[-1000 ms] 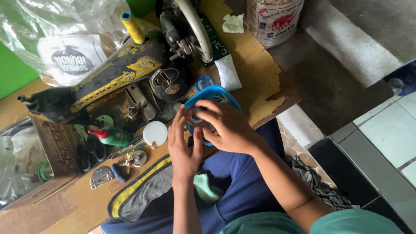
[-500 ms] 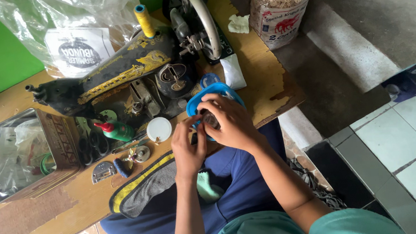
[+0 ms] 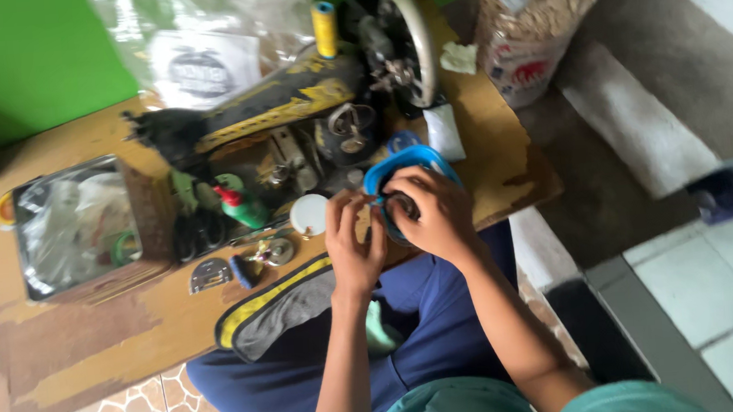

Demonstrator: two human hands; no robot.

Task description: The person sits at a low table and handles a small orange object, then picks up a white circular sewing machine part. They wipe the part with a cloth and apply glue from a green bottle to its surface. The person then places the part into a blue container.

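Observation:
My left hand (image 3: 354,246) and my right hand (image 3: 433,212) meet over a blue plastic bowl (image 3: 391,166) at the front edge of a worn wooden table (image 3: 116,348). The right hand's fingers curl around a small dark part (image 3: 400,203) inside the bowl. The left hand's fingertips pinch at the same spot from the left; what they hold is too small to tell. A white round lid (image 3: 309,214) lies just left of the left hand. An old black and yellow sewing machine (image 3: 288,99) lies tipped over behind the bowl.
A yellow thread spool (image 3: 325,26) stands on the machine. A green bottle with a red cap (image 3: 243,207), scissors (image 3: 194,233) and metal parts (image 3: 210,275) lie left of the hands. A tin with plastic (image 3: 76,224) sits far left. A filled sack (image 3: 535,18) stands at right.
The view has shifted a little. Both hands stay together over the blue bowl, with the right hand's fingers working slightly deeper in it.

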